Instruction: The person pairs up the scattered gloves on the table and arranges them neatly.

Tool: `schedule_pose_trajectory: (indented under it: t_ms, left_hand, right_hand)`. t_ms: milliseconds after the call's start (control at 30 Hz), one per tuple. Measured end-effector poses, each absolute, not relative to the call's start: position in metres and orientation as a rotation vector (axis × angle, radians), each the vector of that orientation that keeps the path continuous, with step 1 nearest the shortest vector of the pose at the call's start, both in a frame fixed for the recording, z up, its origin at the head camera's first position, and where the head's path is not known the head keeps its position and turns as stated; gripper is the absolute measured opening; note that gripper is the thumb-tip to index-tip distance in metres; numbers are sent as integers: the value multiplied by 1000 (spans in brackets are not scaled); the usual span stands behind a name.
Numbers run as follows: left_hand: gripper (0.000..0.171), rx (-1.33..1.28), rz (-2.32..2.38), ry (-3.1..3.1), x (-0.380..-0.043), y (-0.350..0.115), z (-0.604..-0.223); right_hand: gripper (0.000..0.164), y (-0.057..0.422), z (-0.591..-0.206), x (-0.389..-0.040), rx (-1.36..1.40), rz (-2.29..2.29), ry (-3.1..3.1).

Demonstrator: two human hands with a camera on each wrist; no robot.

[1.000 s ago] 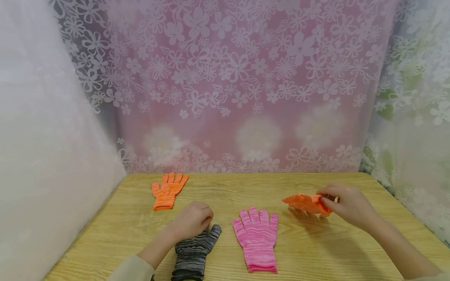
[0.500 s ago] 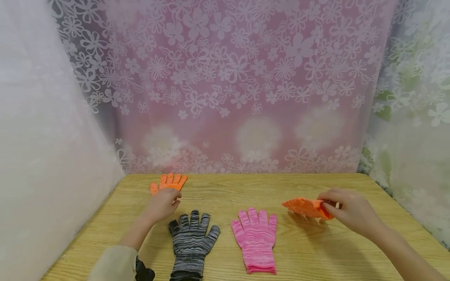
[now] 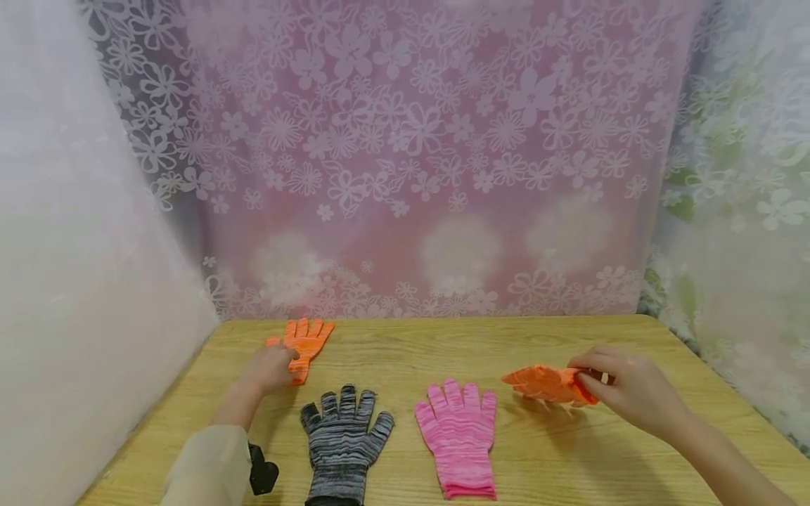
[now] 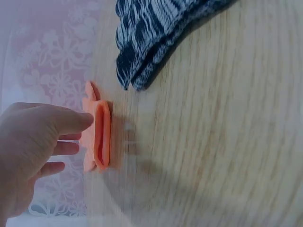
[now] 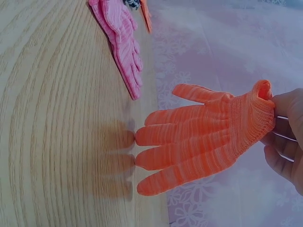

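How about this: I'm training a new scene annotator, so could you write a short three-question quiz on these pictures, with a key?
1. True or false: in the head view, the pink glove lies to the right of the black-and-grey glove.

2. Multiple choice: what does the right hand hold by the cuff?
a) the pink glove
b) the black-and-grey glove
c) an orange glove

3. Short answer: which glove is nearest the left hand?

Key:
1. True
2. c
3. The other orange glove
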State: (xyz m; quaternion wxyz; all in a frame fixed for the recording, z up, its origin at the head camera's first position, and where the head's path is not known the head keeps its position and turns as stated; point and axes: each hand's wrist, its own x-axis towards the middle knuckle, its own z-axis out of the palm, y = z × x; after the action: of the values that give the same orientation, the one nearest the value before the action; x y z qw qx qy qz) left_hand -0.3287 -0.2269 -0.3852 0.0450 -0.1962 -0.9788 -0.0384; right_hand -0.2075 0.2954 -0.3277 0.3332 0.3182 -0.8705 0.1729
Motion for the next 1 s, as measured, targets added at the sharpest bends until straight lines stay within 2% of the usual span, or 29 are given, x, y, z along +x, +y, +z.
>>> schedule_pose_trajectory:
  t_ms: [67, 167, 200, 300, 567, 1000]
  left_hand:
    - [22, -585, -71, -3032, -331, -231, -390]
    - [6, -571, -27, -3076, -334, -236, -396]
    - [5, -569, -15, -3080, -335, -237, -398]
    - [16, -567, -17, -3085, -337, -238, -402]
    - [18, -593, -11, -3034, -339, -237, -403]
    - [7, -474, -438, -2832, -352, -235, -359]
  right_hand:
    - [38, 295, -327, -206, 832, 444, -2273]
    - [38, 296, -326, -206, 832, 425, -2274]
    - [38, 297, -325, -206, 834, 421, -2272]
    - [37, 299, -323, -205, 825, 411, -2273]
    - [37, 302, -321, -205, 798, 389, -2282]
    - [33, 317, -322, -201, 722, 368, -2290]
